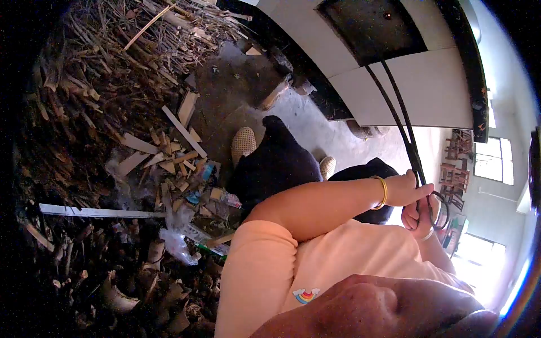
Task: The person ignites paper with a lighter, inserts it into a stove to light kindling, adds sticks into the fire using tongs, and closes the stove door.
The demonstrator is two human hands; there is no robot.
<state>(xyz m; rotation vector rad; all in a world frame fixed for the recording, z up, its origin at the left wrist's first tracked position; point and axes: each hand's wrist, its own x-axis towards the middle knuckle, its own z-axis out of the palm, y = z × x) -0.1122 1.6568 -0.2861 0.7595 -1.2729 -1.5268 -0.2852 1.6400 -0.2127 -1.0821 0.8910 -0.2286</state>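
Note:
Long black metal tongs with looped handles run from my hands up to the dark opening in a white-tiled stove; their far tips are lost in the dark there. My left hand, below a gold bracelet, is closed around the tongs near the handles. Just beside it, my right hand has its fingers curled round a handle loop.
Brushwood is piled at the upper left. Wood offcuts and a plastic bag lie by my feet. A white strip crosses the darker pile. Wooden stools stand at the right.

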